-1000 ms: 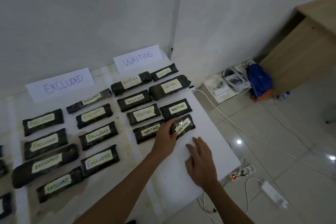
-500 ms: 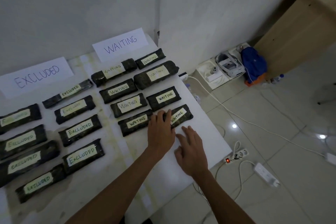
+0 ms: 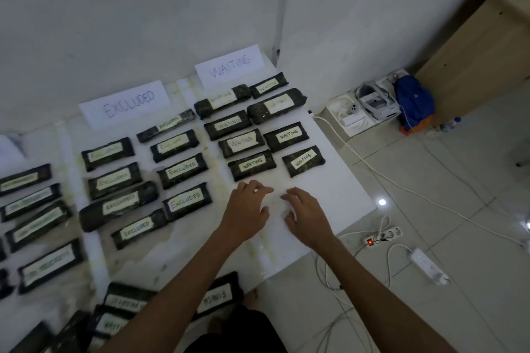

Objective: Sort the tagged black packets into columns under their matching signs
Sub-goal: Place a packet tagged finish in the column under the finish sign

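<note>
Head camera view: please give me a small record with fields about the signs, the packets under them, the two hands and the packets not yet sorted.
signs: EXCLUDED sign and WAITING sign, both at the wall
under WAITING: eight WAITING packets in two columns
under EXCLUDED: EXCLUDED packets in two columns
left hand: holds nothing, fingers loosely bent
right hand: holds nothing, beside the left hand
place of hands: over the white board, in front of the WAITING columns
not sorted: packets at the near edge, one a FINISH packet
</note>
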The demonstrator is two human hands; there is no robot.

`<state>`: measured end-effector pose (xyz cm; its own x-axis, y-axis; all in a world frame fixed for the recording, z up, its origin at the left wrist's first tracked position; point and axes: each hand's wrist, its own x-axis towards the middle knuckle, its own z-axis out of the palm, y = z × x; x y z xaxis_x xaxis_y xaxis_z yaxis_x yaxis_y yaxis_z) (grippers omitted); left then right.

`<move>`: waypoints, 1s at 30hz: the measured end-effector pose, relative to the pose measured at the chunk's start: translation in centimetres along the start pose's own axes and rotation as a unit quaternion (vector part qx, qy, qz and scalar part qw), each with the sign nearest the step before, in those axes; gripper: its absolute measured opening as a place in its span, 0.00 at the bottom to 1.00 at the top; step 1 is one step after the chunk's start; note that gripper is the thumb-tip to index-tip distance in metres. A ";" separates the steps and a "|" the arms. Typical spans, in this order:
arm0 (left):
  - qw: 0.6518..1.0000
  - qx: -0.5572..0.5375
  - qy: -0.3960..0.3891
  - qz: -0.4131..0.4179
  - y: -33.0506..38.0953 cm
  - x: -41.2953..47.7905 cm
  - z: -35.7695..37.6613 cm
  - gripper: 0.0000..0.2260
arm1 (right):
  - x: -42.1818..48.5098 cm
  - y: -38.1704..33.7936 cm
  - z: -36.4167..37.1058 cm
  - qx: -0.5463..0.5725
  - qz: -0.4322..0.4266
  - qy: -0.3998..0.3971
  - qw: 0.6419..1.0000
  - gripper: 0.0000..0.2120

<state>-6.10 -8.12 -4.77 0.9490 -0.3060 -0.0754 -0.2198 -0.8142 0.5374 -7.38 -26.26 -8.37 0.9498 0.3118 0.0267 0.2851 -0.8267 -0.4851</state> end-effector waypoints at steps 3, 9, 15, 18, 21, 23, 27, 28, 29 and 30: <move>1.000 -0.007 -0.003 -0.017 -1.4 -4.2 -1.3 0.17 | -0.8 -2.6 -0.2 0.021 -0.029 -0.025 0.999 0.17; 0.997 -0.018 -0.001 -0.077 -4.3 -13.6 -1.9 0.17 | -3.6 -8.6 0.5 0.045 -0.118 -0.086 0.988 0.14; 0.988 0.015 -0.044 -0.146 -6.2 -20.9 -0.5 0.22 | -6.2 -13.1 4.3 -0.049 -0.191 -0.265 0.944 0.31; 0.987 -0.004 -0.033 -0.160 -6.1 -22.7 0.3 0.22 | -7.1 -14.2 6.5 -0.124 -0.204 -0.279 0.930 0.30; 0.985 -0.038 0.002 -0.166 -5.7 -23.6 0.2 0.22 | -7.1 -15.2 7.0 -0.164 -0.170 -0.258 0.937 0.30; 0.976 -0.080 0.029 -0.202 -5.1 -23.9 -0.1 0.24 | -7.0 -15.8 6.8 -0.160 -0.112 -0.274 0.942 0.29; 0.896 -0.279 0.083 -0.335 -3.8 -24.4 -1.5 0.26 | -7.0 -17.8 5.1 -0.010 0.038 -0.279 0.959 0.28; 0.862 -0.340 0.084 -0.365 -3.6 -24.4 -2.0 0.25 | -7.0 -18.5 4.5 0.037 0.064 -0.278 0.958 0.28; 0.831 -0.391 0.081 -0.387 -3.4 -24.6 -2.5 0.23 | -7.1 -19.3 4.1 0.079 0.084 -0.279 0.953 0.28; 0.810 -0.426 0.083 -0.395 -3.4 -24.8 -2.9 0.21 | -7.2 -20.0 3.7 0.115 0.099 -0.284 0.947 0.28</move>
<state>-28.20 3.64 -2.28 0.7502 0.2721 -0.6027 0.6394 -0.0663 0.7660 -20.38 -10.20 -2.09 0.7407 0.4164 -0.5273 0.0112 -0.7924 -0.6100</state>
